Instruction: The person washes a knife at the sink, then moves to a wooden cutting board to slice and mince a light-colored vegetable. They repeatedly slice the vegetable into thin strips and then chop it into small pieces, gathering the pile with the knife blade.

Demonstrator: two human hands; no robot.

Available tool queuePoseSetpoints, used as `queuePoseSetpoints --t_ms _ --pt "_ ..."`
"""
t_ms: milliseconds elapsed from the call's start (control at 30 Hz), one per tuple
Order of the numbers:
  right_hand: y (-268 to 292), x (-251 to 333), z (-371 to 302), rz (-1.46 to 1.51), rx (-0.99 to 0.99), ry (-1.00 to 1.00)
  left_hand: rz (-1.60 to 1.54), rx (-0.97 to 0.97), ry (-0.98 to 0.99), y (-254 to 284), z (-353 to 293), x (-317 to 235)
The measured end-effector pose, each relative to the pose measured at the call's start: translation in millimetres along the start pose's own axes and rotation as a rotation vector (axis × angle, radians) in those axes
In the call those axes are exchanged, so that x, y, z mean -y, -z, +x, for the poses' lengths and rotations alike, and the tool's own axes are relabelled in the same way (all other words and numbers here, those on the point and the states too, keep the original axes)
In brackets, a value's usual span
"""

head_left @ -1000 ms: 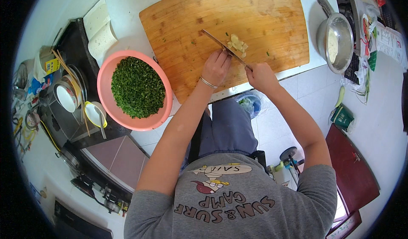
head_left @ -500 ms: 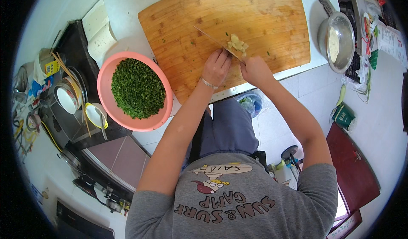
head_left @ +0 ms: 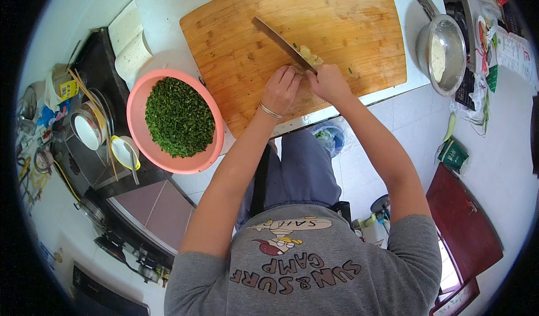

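My right hand (head_left: 331, 84) is wrapped round the handle of a kitchen knife (head_left: 279, 41). The wide blade slants up and left over the board, its flat face showing. Beside the blade's near end, my left hand (head_left: 279, 91) has its fingers bent and pressed together on a pale yellow piece of ginger (head_left: 300, 69), mostly hidden by the fingertips. More cut ginger pieces (head_left: 310, 55) lie just beyond the blade, partly covered by it. All this is on a large wooden cutting board (head_left: 353, 29), with a few green specks scattered on it.
Left of the board stands a pink basin (head_left: 136, 119) heaped with chopped greens (head_left: 179, 116). A metal bowl (head_left: 460, 52) with pale contents sits at the right. Farther left are stacked bowls (head_left: 88, 132), long chopsticks (head_left: 95, 102) and a small yellow-rimmed dish (head_left: 119, 153). Below the counter is a blue bin (head_left: 338, 139).
The knife blade has tilted and turned, so its flat face now shows and it covers more of the ginger. Both hands have shifted slightly; the right hand has moved left and nearer the left.
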State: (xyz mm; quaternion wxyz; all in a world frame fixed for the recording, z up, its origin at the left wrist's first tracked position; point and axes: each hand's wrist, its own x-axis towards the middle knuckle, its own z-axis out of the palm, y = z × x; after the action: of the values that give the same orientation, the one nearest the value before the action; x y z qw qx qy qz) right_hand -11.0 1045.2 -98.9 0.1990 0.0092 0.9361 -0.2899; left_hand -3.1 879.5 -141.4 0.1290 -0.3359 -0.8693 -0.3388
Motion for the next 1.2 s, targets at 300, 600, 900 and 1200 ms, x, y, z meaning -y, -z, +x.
queuePoseSetpoints --t_ms 300,600,900,1200 --pt "19 3 -39 -0.013 0.021 0.041 0.091 -0.065 0.004 -3 0 -2" --pt "17 7 -34 -0.082 0.123 -0.02 0.052 -0.069 0.014 -3 2 -2" --pt "8 5 -38 -0.153 0.156 -0.126 0.068 -0.027 0.027 1 0 -2" --pt "6 9 -9 0.009 0.032 -0.002 0.053 -0.065 0.02 0 3 -2"
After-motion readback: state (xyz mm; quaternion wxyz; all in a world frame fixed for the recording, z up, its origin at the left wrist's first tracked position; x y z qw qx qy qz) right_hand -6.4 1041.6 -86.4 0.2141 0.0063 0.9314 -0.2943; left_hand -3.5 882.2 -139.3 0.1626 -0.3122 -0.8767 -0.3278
